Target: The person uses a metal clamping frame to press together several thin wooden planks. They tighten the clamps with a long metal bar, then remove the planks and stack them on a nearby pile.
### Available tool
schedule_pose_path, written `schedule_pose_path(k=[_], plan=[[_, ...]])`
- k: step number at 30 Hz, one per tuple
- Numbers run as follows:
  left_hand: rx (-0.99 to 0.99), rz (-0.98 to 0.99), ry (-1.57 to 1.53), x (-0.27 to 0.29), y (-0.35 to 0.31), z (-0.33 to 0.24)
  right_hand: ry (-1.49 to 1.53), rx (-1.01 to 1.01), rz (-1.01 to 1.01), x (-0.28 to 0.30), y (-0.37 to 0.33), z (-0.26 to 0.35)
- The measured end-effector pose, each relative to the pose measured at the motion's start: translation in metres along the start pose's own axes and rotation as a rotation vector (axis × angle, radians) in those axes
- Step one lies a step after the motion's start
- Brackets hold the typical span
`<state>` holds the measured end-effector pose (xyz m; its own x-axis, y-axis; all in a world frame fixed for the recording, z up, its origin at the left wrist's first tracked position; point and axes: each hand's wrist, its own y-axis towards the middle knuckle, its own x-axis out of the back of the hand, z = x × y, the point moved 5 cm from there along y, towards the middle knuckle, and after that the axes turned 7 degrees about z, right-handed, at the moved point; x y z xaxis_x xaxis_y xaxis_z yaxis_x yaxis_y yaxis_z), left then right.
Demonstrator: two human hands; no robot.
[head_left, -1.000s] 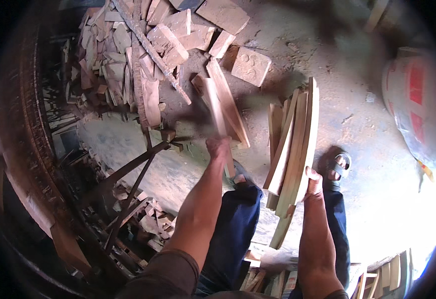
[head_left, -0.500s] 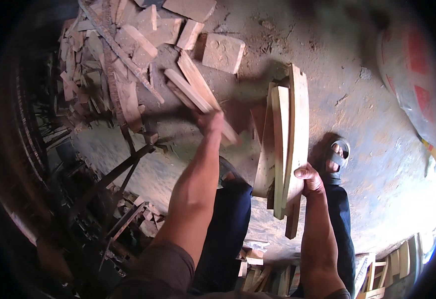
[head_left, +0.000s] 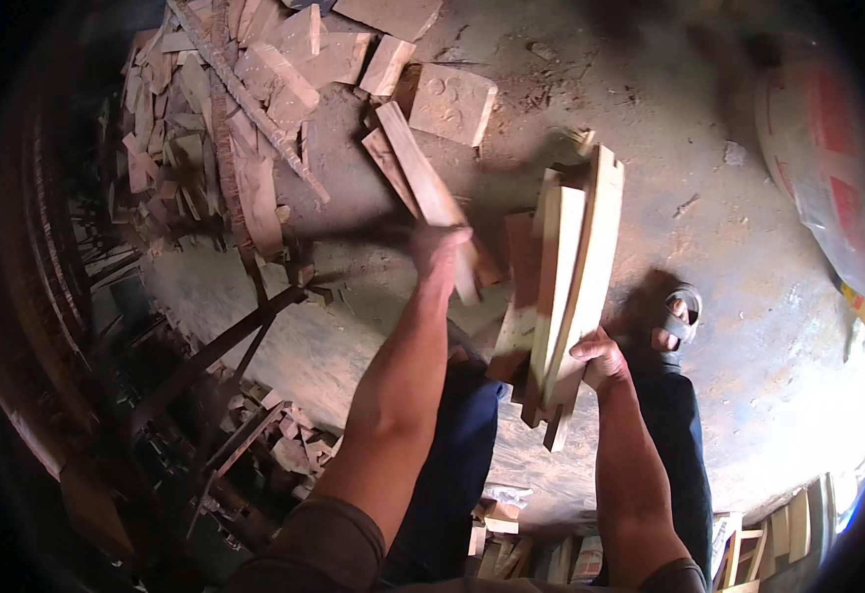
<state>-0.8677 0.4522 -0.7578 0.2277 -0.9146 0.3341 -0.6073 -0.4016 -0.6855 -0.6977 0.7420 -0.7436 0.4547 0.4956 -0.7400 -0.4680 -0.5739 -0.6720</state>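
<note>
My right hand (head_left: 602, 355) is closed around the lower right edge of a stack of pale wooden strips (head_left: 583, 282), thumb on top, fingers hidden behind. The stack leans slightly, its far end to the right. To its left, my left hand (head_left: 438, 249), slightly blurred, closes around a wooden strip (head_left: 418, 168) that slants from far left to near right and pokes out past the hand. A darker reddish strip (head_left: 389, 170) lies beside and partly beneath it on the floor.
Scrap wood (head_left: 170, 148) is heaped at the far left, with a square block (head_left: 454, 104) near it. Dark metal bars (head_left: 220, 346) stand left. A white and red sack (head_left: 823, 158) sits at the right. My sandalled foot (head_left: 681, 318) is right of the stack. More wood (head_left: 778, 534) lies near.
My left hand has shifted a little to the right with the strip, which has swung steeper. My right hand has moved slightly left, and the stack's far end now leans further right.
</note>
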Motion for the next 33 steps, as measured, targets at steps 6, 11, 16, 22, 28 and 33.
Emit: schedule_pose_path(k=[6, 11, 16, 22, 28, 33], plan=[[0.215, -0.308, 0.22, -0.029, -0.01, -0.02, -0.098, -0.063, -0.114, -0.039, -0.01, 0.019], [0.124, -0.391, 0.355, -0.04, -0.014, -0.039, -0.088, -0.043, -0.163, -0.048, -0.012, 0.023], [0.016, -0.217, 0.356, 0.02, 0.0, -0.014, -0.182, -0.019, -0.184, 0.012, -0.002, 0.007], [0.23, 0.43, -0.083, 0.033, -0.115, 0.029, -0.043, -0.144, -0.059, -0.007, -0.002, 0.008], [-0.123, 0.741, 0.367, 0.018, -0.18, 0.052, -0.369, -0.062, -0.089, -0.062, -0.024, 0.007], [0.326, 0.674, -0.117, 0.014, -0.286, 0.015, -0.574, 0.227, 0.161, -0.076, -0.111, -0.004]])
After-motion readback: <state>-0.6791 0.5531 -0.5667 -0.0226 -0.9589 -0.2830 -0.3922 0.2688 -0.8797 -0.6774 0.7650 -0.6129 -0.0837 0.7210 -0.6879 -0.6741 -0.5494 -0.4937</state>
